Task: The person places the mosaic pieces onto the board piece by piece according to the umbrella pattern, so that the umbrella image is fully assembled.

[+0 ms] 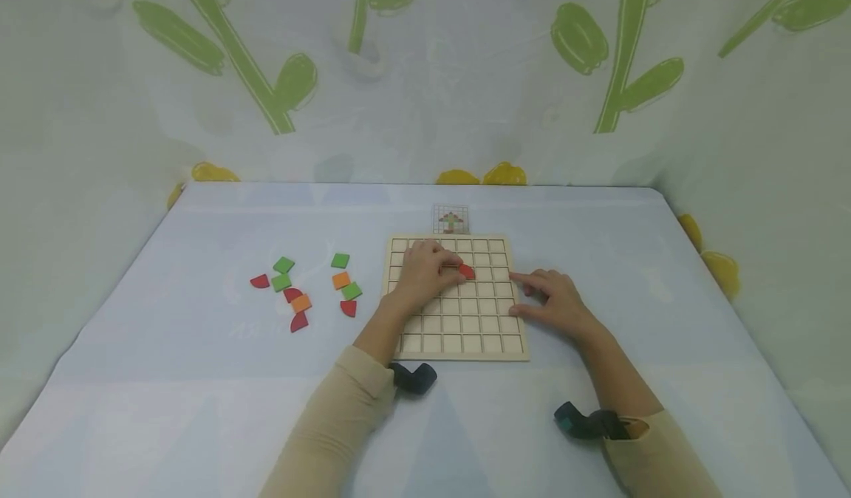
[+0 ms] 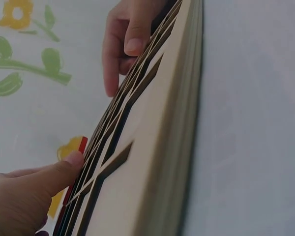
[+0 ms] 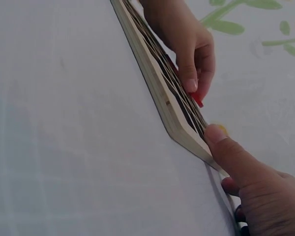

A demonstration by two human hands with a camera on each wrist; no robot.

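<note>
A wooden grid board (image 1: 460, 345) lies flat on the table. Over its upper middle, my left hand (image 1: 422, 270) pinches a red quarter-circle tile (image 1: 467, 272) between thumb and fingers. That red tile (image 3: 196, 99) shows below the fingertips in the right wrist view, low over the grid. More red appears along the board beyond the left hand there, too covered to tell apart. At the board's right edge, my right hand (image 1: 555, 302) rests with index finger and thumb touching the rim, the other fingers bent loosely. In its wrist view, the right thumb (image 3: 226, 145) lies on the rim.
Left of the board, several loose red, green and orange tiles lie scattered, among them a green one (image 1: 284, 264) and an orange one (image 1: 301, 303). A small pattern card (image 1: 450, 219) with a gridded picture sits just behind the board. A leaf-printed curtain (image 1: 465, 99) hangs behind the table.
</note>
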